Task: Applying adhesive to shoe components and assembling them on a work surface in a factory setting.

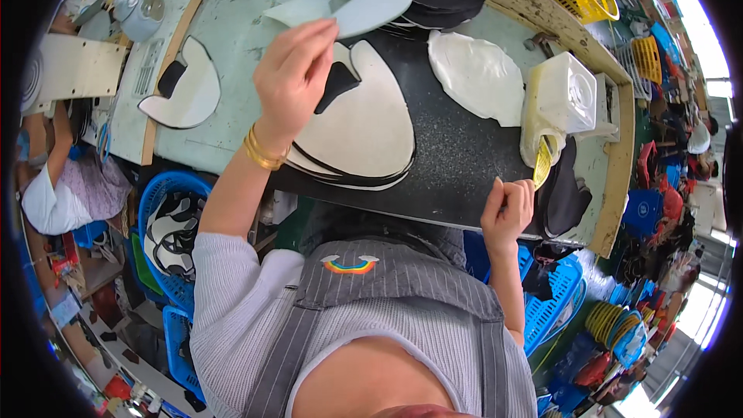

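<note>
Right hand [507, 213] — nearest item; fingers curled together on the handle of a yellow brush [542, 164], whose head stands in the mouth of a tipped cream glue jug [561, 104] just above the fingertips.

Left hand [294, 77] — raised, thumb and fingers clamped on one pale blue insole piece [370, 6], which sticks out up and to the right of the fingertips, clear of the bench. A pale sheet [302, 6] shows just behind the fingers; whether it is also gripped I cannot tell.

Handling note, as judgement: keep the pinch at the piece's edge so its face stays clean, and wipe excess off the brush on the jug mouth.

Count:
- black-and-white cut pieces, stacked [364, 128] — one stack below the left fingers, number within not countable
- same kind, single [184, 87] — one, well left of them
- white rounded pieces [478, 73] — one small pile, between the two hands
- black mat [449, 155] — one
- blue baskets [166, 232] — at least three below the bench
</note>
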A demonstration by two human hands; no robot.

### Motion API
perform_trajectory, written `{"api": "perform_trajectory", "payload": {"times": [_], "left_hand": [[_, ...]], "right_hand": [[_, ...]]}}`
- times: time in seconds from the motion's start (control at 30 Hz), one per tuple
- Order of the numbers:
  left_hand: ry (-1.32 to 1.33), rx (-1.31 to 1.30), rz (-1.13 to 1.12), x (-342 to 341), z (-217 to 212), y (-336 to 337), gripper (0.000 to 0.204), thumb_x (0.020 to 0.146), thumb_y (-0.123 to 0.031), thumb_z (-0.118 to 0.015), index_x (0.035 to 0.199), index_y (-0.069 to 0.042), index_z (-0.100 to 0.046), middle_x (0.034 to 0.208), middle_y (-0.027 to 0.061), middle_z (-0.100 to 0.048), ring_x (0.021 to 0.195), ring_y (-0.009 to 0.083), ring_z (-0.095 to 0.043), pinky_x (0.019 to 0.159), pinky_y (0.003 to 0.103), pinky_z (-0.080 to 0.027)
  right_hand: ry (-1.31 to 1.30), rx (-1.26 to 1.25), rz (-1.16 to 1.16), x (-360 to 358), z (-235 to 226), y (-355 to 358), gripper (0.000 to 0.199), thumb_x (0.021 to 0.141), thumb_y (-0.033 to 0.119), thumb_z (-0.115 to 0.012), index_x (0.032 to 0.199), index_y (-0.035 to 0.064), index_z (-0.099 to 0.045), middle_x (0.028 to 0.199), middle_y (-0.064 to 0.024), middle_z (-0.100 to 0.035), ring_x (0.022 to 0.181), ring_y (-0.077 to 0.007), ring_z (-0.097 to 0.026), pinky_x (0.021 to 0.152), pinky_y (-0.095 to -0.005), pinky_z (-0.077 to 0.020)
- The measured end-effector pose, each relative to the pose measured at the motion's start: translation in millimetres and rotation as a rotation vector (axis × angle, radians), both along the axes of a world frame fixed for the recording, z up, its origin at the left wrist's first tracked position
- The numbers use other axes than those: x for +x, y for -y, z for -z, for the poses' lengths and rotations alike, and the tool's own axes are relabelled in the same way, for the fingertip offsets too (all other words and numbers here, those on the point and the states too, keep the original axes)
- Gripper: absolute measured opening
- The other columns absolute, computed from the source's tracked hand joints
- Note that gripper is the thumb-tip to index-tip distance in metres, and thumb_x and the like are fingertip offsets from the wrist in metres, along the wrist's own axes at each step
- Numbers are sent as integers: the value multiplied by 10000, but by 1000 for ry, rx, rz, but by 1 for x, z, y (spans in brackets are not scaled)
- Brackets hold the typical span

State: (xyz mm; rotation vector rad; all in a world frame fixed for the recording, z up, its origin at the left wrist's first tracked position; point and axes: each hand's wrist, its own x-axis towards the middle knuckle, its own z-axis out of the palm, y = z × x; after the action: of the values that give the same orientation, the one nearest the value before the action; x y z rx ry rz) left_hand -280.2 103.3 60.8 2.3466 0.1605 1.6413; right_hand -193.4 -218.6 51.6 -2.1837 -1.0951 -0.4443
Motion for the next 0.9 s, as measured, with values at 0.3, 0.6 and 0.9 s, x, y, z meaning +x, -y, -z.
{"api": "perform_trajectory", "payload": {"times": [0.3,0.6,0.9], "left_hand": [[-165,37,310,-14,2,96,328,636,22,-669,962,-18,-671,951,83,-613,841,224,-603,685,303,-516],[-322,196,526,-3,37,157,256,694,-74,-620,945,-27,-644,943,66,-591,888,206,-600,705,276,-527],[-486,182,446,6,49,155,210,713,-85,-601,913,-20,-610,968,96,-583,964,230,-579,820,323,-503]], "right_hand": [[150,-334,73,49,-35,80,599,739,395,-684,1174,16,-524,1087,-139,-524,966,-334,-489,835,-422,-390],[110,-260,82,80,-9,69,295,793,55,-629,1085,92,-607,1076,-120,-561,939,-282,-545,776,-360,-474],[-595,368,331,98,-21,81,195,867,143,-627,986,-11,-645,833,-76,-649,641,-109,-602,520,-218,-483]]}}
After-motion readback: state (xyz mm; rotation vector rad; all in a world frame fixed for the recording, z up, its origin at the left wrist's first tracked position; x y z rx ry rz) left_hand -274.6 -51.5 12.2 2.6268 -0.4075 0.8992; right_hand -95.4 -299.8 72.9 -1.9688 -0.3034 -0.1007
